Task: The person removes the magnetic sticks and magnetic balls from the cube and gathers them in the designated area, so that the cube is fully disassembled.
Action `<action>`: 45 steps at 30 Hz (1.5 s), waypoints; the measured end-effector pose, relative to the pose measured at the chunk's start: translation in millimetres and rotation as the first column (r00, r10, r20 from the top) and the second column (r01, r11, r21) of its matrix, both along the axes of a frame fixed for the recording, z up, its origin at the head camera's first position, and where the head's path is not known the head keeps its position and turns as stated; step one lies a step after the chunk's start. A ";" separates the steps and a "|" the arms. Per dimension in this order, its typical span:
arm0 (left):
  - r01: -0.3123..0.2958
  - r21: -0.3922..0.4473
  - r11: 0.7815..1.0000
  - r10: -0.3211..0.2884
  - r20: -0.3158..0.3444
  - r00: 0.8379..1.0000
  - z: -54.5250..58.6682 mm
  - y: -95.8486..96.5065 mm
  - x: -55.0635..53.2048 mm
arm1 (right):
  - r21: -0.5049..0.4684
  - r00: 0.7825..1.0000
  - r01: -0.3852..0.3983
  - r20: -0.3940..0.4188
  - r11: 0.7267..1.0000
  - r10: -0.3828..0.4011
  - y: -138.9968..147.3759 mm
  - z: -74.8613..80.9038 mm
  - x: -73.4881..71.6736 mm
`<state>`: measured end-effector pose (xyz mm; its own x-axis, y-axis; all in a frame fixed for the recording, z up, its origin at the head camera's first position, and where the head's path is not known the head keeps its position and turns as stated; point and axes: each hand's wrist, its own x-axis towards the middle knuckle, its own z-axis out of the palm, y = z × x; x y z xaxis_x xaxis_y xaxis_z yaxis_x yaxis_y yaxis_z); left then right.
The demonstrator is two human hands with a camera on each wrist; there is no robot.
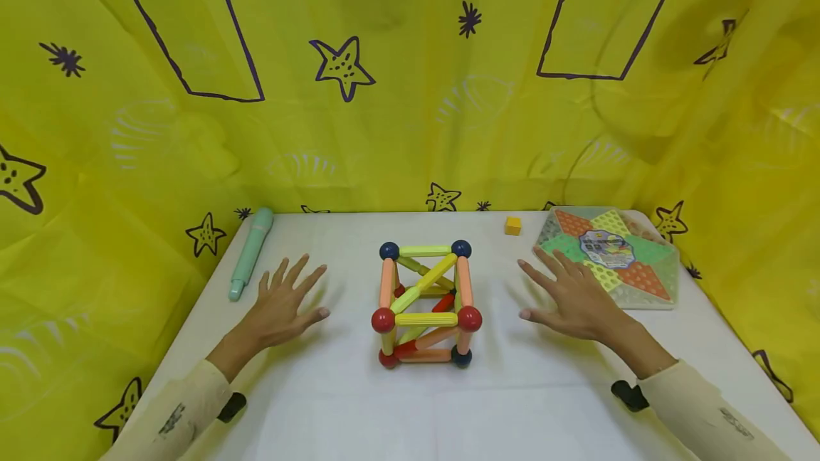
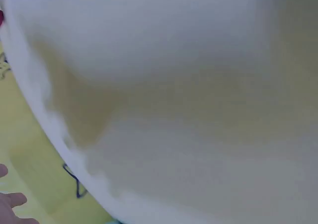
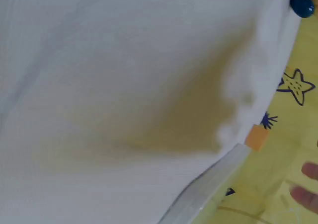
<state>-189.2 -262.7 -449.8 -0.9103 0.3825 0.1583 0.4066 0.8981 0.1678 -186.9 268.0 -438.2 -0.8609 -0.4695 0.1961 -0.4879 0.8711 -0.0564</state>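
A cube frame (image 1: 426, 319) of coloured rods and red and dark blue balls stands on the white table, with a yellow diagonal rod across its top. To its left, my left hand (image 1: 282, 308) hovers with fingers spread, holding nothing. On the other side my right hand (image 1: 576, 301) is likewise spread and bare, its fingers reaching over the near left edge of a flat game box. In the left wrist view only a few fingertips (image 2: 16, 199) show at the lower left corner. The right wrist view catches two fingertips (image 3: 304, 196) and one dark blue ball (image 3: 302, 5).
The flat clear box (image 1: 653, 251) with a coloured star pattern lies at the back right. Beside it sits a small orange cube (image 1: 513, 225). A mint green cylindrical stick (image 1: 251, 255) lies at the back left. Yellow patterned cloth (image 1: 397, 141) encloses the white table (image 1: 346, 411).
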 end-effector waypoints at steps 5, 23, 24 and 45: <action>0.034 0.101 0.994 -0.033 -0.016 0.999 12.9 18.3 7.9 | -0.101 0.999 0.007 0.042 0.995 -0.003 -3.3 16.5 8.3; 0.359 0.174 0.917 -0.336 -0.147 0.930 63.8 95.3 34.0 | -0.544 0.959 -0.129 0.146 0.829 0.244 -49.3 46.2 43.1; 0.362 0.155 0.919 -0.341 -0.145 0.929 64.3 97.6 34.1 | -0.556 0.955 -0.137 0.146 0.820 0.258 -50.6 46.6 44.2; 0.413 0.067 0.908 -0.417 0.059 0.907 66.7 118.8 32.7 | -0.646 0.905 -0.220 0.144 0.731 0.400 -74.1 35.6 50.6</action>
<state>-156.5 -143.9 -383.1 -0.6807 0.7210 0.1294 0.7258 0.6401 0.2517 -136.3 193.9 -402.7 -0.7472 -0.5791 0.3260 -0.6126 0.4101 -0.6756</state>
